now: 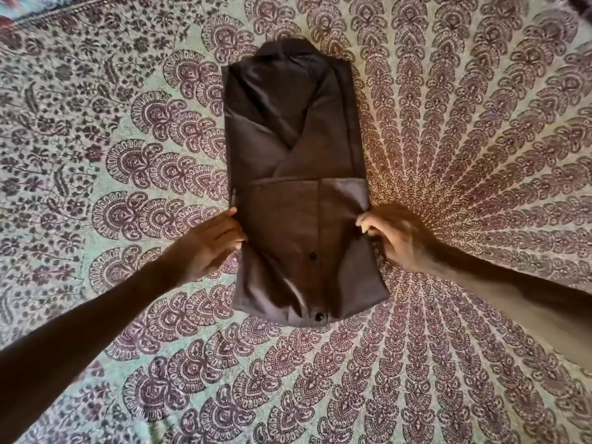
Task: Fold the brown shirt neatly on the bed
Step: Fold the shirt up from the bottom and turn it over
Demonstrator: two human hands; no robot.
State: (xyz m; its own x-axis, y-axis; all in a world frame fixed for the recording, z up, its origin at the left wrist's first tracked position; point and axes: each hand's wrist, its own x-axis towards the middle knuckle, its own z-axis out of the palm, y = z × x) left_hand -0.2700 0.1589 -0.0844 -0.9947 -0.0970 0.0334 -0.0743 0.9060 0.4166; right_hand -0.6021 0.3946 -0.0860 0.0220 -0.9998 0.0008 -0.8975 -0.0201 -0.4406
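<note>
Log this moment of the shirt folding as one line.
brown shirt: long narrow strip, bottom folded up | left hand: gripping left edge | right hand: pinching right edge | patterned bedspread

Left hand [209,241]: bare, with no glove, ring or band to be seen on it.
Right hand [395,240]: bare as well, slightly blurred, one pale fingernail catching the light at the tip of a finger.
Left forearm [105,312]: uncovered from wrist to the lower left corner of the view; no sleeve, cuff, watch or bracelet shows along it.
Right forearm [499,290]: uncovered from wrist to the right edge of the view, likewise without sleeve or wristwear.
Clothing: none visible; whatever the person wears lies beyond the edges of the view.
Markings: none can be made out on either hand or forearm.
</note>
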